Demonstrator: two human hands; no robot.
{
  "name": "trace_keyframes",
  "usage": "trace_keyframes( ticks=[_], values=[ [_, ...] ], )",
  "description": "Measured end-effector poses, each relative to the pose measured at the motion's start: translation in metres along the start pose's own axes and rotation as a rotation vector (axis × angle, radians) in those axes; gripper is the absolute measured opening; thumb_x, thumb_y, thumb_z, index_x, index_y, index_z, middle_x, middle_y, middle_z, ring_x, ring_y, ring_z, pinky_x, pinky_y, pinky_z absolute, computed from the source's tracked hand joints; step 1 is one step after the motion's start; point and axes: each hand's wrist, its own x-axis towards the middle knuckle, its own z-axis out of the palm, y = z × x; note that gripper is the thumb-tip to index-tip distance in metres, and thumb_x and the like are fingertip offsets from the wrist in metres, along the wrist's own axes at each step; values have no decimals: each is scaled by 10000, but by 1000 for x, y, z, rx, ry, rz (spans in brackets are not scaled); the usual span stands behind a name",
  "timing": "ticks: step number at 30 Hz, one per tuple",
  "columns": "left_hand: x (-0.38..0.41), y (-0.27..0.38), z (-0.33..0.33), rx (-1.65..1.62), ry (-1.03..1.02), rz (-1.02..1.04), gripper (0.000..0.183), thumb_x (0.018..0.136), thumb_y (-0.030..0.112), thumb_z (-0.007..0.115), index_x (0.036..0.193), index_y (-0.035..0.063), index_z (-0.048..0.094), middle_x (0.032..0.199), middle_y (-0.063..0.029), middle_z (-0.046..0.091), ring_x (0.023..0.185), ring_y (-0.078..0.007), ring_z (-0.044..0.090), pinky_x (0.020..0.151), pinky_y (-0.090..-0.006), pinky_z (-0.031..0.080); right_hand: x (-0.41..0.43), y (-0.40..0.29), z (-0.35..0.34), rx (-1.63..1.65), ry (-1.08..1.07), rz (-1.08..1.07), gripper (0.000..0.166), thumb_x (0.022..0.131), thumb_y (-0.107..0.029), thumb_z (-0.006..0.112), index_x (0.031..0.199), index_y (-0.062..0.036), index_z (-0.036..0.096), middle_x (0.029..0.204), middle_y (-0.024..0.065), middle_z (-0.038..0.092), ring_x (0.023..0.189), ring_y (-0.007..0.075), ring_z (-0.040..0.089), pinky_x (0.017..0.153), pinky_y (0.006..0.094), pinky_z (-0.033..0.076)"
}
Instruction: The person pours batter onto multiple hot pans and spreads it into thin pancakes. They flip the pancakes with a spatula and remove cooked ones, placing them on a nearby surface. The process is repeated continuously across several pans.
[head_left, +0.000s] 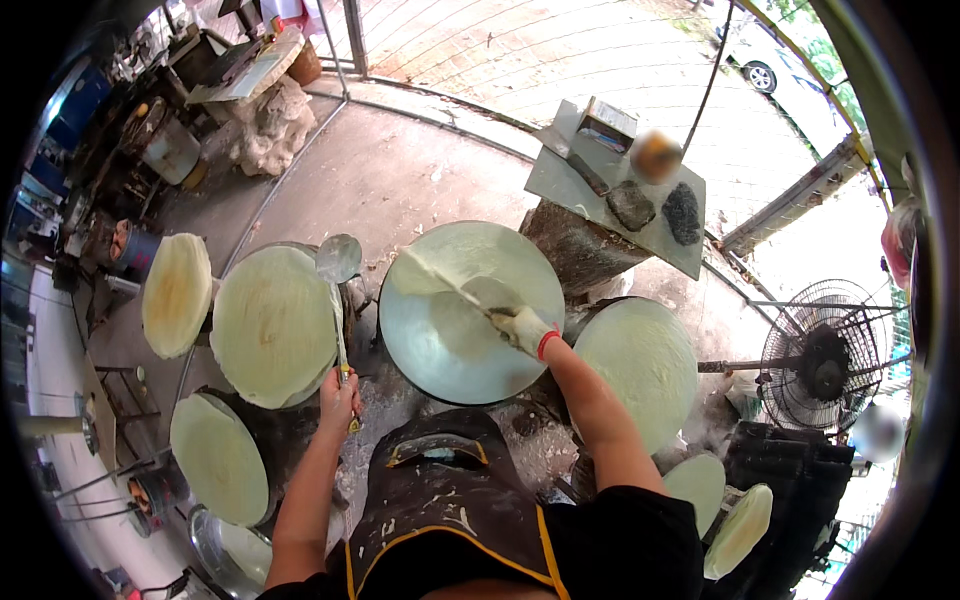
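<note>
My left hand (340, 399) grips the handle of a metal ladle (339, 259), whose round bowl points away from me between two griddles. On my right hand (523, 330) is a pale work glove, with a red band at the wrist. It holds a long, thin batter spreader (439, 276) low over the middle round griddle (435, 358). Pale green batter (487, 244) coats the far part of that griddle, while its near part shows bare metal. A pale crepe sheet (274, 326) covers the griddle to the left. Another sheet (637, 367) covers the griddle to the right.
More round crepes (176, 296) and covered griddles (219, 459) stand around me on both sides. Beyond the middle griddle, a small board (551, 176) bears a box, a knife-like tool and dark lumps. A caged fan (825, 360) stands at right. A metal basin (206, 544) sits at lower left.
</note>
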Motion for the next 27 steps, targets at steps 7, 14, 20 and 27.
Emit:
trace_keyframes(
  ticks=[7,14,20,27],
  values=[
    [-41,-10,21,182,143,15,96,884,110,496,917,44,435,581,-4,419,381,-88,387,355,-245,320,18,21,-48,194,21,-209,181,827,-164,620,973,-64,655,679,-36,527,462,47,383,359,208,262],
    [-71,-41,41,786,283,182,224,836,134,535,1006,9,460,767,-188,541,679,-369,551,588,-438,405,-31,2,-37,-101,-386,99,174,826,-254,607,903,-100,632,545,-28,464,370,50,321,334,222,234],
    [-108,-69,53,1152,149,282,321,826,114,528,1111,7,427,918,-227,536,780,-429,543,661,-486,434,30,31,-78,257,161,-209,255,826,-211,616,1028,-55,620,571,-8,512,399,53,395,344,207,276],
    [-173,-93,43,1337,162,265,412,786,54,529,1166,1,378,999,-213,519,784,-413,554,613,-473,464,0,39,-54,34,-283,47,262,848,-245,606,1059,-91,613,596,-12,501,392,64,365,343,228,291]
  ],
)
